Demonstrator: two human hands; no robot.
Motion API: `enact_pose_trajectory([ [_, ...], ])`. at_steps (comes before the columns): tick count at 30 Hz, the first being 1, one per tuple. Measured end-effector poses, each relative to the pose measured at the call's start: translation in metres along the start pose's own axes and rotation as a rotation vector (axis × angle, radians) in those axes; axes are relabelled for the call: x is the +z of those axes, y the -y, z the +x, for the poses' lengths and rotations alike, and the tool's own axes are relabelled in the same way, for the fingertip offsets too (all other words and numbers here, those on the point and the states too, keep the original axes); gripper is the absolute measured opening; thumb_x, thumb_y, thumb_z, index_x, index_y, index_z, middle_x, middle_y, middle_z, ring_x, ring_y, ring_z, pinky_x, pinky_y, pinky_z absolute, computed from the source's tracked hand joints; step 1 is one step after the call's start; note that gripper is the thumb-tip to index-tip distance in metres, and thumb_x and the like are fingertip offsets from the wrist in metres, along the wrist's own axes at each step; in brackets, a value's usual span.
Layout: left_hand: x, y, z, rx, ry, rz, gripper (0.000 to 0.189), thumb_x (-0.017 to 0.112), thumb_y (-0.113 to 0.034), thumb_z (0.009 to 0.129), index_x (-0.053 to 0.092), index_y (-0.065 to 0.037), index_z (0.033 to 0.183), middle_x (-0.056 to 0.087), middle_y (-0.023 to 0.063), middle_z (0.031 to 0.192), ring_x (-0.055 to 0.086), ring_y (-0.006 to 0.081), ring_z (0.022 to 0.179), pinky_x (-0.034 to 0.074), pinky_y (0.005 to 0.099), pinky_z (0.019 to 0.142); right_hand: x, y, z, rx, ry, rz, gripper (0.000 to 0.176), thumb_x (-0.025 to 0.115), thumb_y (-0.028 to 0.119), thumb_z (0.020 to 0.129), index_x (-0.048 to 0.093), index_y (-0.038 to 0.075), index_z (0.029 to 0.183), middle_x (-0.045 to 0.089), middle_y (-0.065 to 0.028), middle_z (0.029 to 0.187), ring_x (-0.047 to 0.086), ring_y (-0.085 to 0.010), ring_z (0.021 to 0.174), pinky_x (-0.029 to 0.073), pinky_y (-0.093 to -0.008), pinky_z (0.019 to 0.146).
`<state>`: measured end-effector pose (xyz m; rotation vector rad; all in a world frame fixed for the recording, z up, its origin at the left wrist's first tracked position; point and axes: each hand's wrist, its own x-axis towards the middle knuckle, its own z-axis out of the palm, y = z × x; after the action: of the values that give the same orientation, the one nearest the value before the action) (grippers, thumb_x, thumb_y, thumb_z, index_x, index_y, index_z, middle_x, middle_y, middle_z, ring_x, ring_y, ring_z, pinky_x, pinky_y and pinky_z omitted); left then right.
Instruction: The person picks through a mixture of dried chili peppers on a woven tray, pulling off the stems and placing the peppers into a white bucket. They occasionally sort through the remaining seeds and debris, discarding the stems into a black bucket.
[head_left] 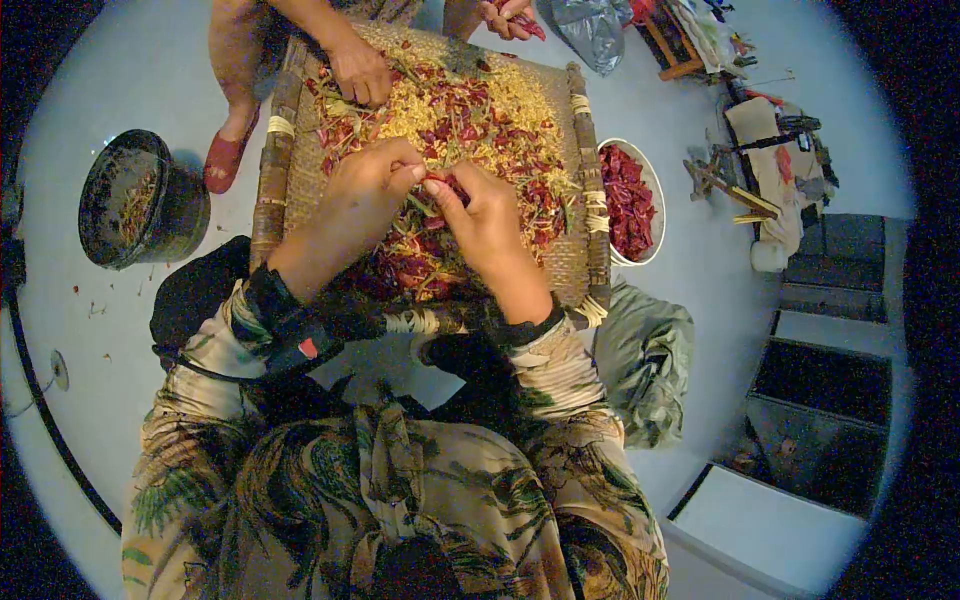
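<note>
Both hands pinch one red chili (449, 186) over the woven tray (272, 170).
The chili sits where the fingertips meet, long axis roughly hand to hand, both equally near. The right hand (487, 215) is clamped on the dark, wrinkled body. The left hand (365, 195) is closed on what looks like the stem end. Under the grip is a pile of chilies and yellow seeds. A co-worker's hand (360, 72) is beyond it, a white bowl (661, 205) to its right, and a black bucket (188, 215) well to its left.

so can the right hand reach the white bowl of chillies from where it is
Probably yes. The white bowl sits on the floor just past the woven tray, on the same side as the right hand, with only the tray's rim between. The hand is pinching a chilli though.
</note>
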<state>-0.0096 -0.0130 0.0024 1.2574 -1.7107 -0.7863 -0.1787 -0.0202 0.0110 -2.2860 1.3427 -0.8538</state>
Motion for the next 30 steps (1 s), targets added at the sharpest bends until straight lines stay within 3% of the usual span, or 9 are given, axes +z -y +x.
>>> enact_pose_trajectory([
  [5,0.011,0.017,0.0,-0.182,0.047,-0.505,0.009,0.056,-0.011,0.083,0.057,-0.003,0.08,0.054,-0.002,0.067,0.047,0.0054,0.062,0.038,0.0225,0.054,0.003,0.007,-0.005,-0.088,-0.127,-0.043,0.011,0.062,0.013,0.08,0.058,0.003,0.078,0.057,-0.0144,0.071,0.056,-0.0314,0.064,0.044,-0.0374,0.055],
  [9,0.02,0.031,0.0,-0.21,0.048,-0.651,0.009,0.056,-0.01,0.083,0.057,-0.003,0.078,0.053,-0.0034,0.069,0.046,0.0041,0.063,0.037,0.0207,0.054,0.004,0.006,-0.008,-0.1,-0.119,-0.083,0.011,0.061,0.014,0.079,0.057,0.004,0.081,0.056,-0.0142,0.074,0.057,-0.0332,0.066,0.046,-0.0412,0.057],
  [11,0.021,0.03,-0.002,-0.215,0.025,-0.674,0.01,0.056,-0.011,0.083,0.056,-0.003,0.077,0.053,-0.0033,0.068,0.046,0.0041,0.063,0.037,0.0211,0.054,0.003,0.009,-0.008,-0.141,-0.134,-0.077,0.009,0.062,0.01,0.079,0.057,0.003,0.08,0.055,-0.0137,0.071,0.056,-0.0309,0.063,0.045,-0.0376,0.054],
  [17,0.009,0.017,-0.004,-0.062,-0.022,-0.178,0.013,0.055,-0.015,0.081,0.055,-0.004,0.075,0.055,0.0121,0.065,0.053,0.0254,0.06,0.042,0.0347,0.057,0.003,0.008,-0.009,-0.213,-0.142,-0.118,0.007,0.063,0.006,0.078,0.057,0.003,0.078,0.054,-0.0129,0.069,0.055,-0.0293,0.061,0.044,-0.0351,0.052],
  [20,0.01,0.014,-0.004,-0.112,-0.039,-0.189,0.013,0.055,-0.016,0.08,0.055,-0.003,0.076,0.053,0.0183,0.068,0.052,0.0349,0.063,0.043,0.0387,0.06,0.001,0.01,-0.01,-0.201,-0.121,-0.147,0.006,0.063,0.005,0.077,0.057,0.003,0.079,0.054,-0.0129,0.07,0.055,-0.029,0.061,0.044,-0.0354,0.052],
  [23,0.008,0.02,-0.001,0.033,-0.212,0.026,0.014,0.056,-0.015,0.082,0.055,-0.003,0.075,0.055,0.0118,0.065,0.054,0.0266,0.061,0.043,0.0363,0.058,-0.005,0.011,-0.013,-0.195,-0.213,-0.176,0.005,0.06,0.007,0.078,0.057,0.004,0.08,0.055,-0.014,0.073,0.054,-0.0313,0.063,0.044,-0.0377,0.053],
  [24,0.002,0.03,0.004,-0.06,-0.186,-0.074,0.015,0.056,-0.017,0.083,0.056,-0.003,0.077,0.056,0.0082,0.067,0.054,0.0215,0.064,0.043,0.0328,0.061,-0.009,0.009,-0.013,-0.198,-0.262,-0.185,0.006,0.059,0.009,0.078,0.056,0.004,0.079,0.055,-0.0145,0.074,0.054,-0.0325,0.064,0.045,-0.0388,0.054],
  [26,-0.018,0.053,0.012,-0.242,-0.136,-0.271,0.017,0.056,-0.02,0.086,0.056,-0.005,0.08,0.056,0.0009,0.071,0.053,0.0113,0.071,0.044,0.0258,0.068,-0.032,0.007,-0.007,-0.052,-0.273,-0.067,0.008,0.059,0.011,0.081,0.058,0.003,0.08,0.057,-0.0112,0.072,0.056,-0.026,0.063,0.045,-0.0347,0.055],
  [30,-0.02,0.04,0.015,-0.385,0.06,-0.573,0.012,0.059,-0.016,0.086,0.055,-0.006,0.082,0.054,-0.0008,0.067,0.053,0.008,0.061,0.044,0.0228,0.051,-0.054,0.0,-0.002,0.487,-0.175,0.62,0.015,0.061,0.017,0.084,0.061,0.002,0.083,0.06,-0.0035,0.07,0.056,-0.0115,0.063,0.045,-0.0261,0.057],
])
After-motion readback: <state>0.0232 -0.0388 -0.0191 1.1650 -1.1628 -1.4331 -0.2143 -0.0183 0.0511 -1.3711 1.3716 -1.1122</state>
